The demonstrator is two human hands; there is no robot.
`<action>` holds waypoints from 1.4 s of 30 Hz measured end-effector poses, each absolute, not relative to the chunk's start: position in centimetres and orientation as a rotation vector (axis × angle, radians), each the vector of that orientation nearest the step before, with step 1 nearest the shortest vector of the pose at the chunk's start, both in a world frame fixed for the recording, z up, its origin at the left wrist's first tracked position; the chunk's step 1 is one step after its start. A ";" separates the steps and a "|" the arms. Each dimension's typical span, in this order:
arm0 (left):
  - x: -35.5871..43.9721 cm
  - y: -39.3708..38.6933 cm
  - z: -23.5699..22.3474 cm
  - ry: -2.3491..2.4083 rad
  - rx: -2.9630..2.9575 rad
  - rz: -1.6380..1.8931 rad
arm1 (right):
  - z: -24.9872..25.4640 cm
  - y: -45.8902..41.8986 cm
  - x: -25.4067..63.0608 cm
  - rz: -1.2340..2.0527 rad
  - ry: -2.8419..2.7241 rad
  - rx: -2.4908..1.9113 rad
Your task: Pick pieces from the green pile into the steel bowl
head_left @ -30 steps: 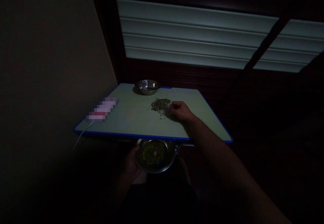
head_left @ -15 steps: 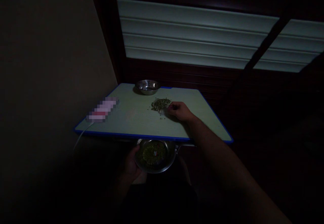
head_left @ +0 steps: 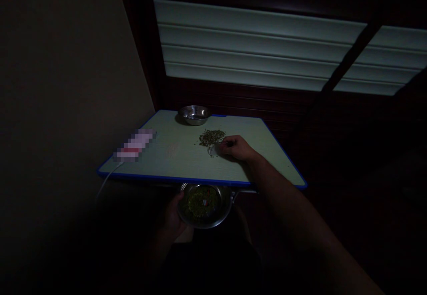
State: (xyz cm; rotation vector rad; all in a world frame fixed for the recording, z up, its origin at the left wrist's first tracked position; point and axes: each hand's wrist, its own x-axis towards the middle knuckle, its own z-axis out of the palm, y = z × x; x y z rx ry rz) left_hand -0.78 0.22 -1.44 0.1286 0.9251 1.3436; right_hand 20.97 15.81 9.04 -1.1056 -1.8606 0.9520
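Observation:
My left hand [head_left: 174,215] grips the left rim of a metal bowl [head_left: 218,221] below the table's front edge. Inside it lie small greenish grains [head_left: 196,204] and a small thing with a white and red patch, too dark to name. Over the table, my right hand [head_left: 236,147] is closed on a small translucent piece [head_left: 213,149], whose exact kind I cannot make out. That piece rests at the near side of a loose pile of small brownish-green beans or seeds [head_left: 211,137]. A few stray grains lie around it.
The pale tabletop [head_left: 180,164] has a blue edge. A second metal bowl [head_left: 194,115] stands at its back. On the left is a blurred-out pinkish device [head_left: 135,145] with a white cable [head_left: 106,180]. A wall [head_left: 76,86] and a dark slatted panel [head_left: 247,46] border the table.
The translucent piece in my right hand has shifted slightly left and toward me, and shows more clearly at the pile's near edge. My left hand and the bowl stay in place.

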 end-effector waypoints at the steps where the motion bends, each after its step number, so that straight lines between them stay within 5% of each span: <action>1: -0.8 0.2 -1.4 0.933 0.119 1.338 | 9.0 15.8 21.0 0.960 -1.853 -1.105; 18: -0.9 0.2 -1.6 0.926 0.166 1.332 | 8.7 16.3 20.9 0.698 -1.802 -1.227; 42: -0.9 0.2 -1.6 0.938 0.175 1.346 | 9.0 16.0 20.7 0.755 -1.836 -1.173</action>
